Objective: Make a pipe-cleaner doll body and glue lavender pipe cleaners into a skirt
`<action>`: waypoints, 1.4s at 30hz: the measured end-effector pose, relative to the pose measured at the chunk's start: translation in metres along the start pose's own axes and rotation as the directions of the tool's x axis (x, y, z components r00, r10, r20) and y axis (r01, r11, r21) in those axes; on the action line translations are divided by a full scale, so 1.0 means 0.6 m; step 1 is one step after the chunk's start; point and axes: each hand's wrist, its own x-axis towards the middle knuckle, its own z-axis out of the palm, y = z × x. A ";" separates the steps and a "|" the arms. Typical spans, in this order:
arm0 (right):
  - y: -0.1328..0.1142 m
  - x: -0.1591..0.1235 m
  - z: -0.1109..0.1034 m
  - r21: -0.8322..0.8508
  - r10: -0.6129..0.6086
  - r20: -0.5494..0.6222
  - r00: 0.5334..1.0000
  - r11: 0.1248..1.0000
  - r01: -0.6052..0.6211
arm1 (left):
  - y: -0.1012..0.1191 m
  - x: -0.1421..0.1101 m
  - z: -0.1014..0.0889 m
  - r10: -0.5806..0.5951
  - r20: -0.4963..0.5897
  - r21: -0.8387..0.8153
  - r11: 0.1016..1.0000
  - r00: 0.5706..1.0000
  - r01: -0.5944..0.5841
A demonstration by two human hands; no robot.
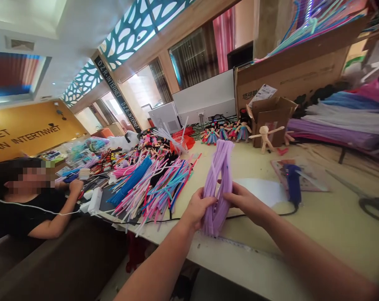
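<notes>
A bundle of lilac pipe cleaners [219, 167] is held upright above the near edge of the table, parted by a gap down its middle. My left hand [198, 209] is closed around the bundle's left side, thumb across the front. From the right, my right hand [241, 197] grips the other side with thumb and fingers. Some fingertips are hidden behind the strands. Just beyond my right hand lies a white sheet [261, 190], with a blue glue gun [293, 184] to its right.
Loose multicoloured pipe cleaners [164, 188] are heaped to the left. Small dolls [223, 131] and a cardboard box [270, 115] stand at the back. Scissors [365, 198] lie at the right. A black cable [258, 216] crosses the table. A co-worker [48, 209] sits at left.
</notes>
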 end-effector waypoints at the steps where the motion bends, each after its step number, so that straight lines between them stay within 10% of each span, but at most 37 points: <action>1: -0.001 -0.001 0.001 0.012 0.001 -0.002 1.000 1.000 0.000 | 0.000 -0.001 0.000 -0.005 0.006 -0.025 1.000 1.000 0.006; 42: -0.010 0.000 -0.011 0.564 0.045 -0.272 0.961 0.817 0.121 | 0.003 0.011 0.027 0.048 -0.121 0.272 0.962 0.992 -0.014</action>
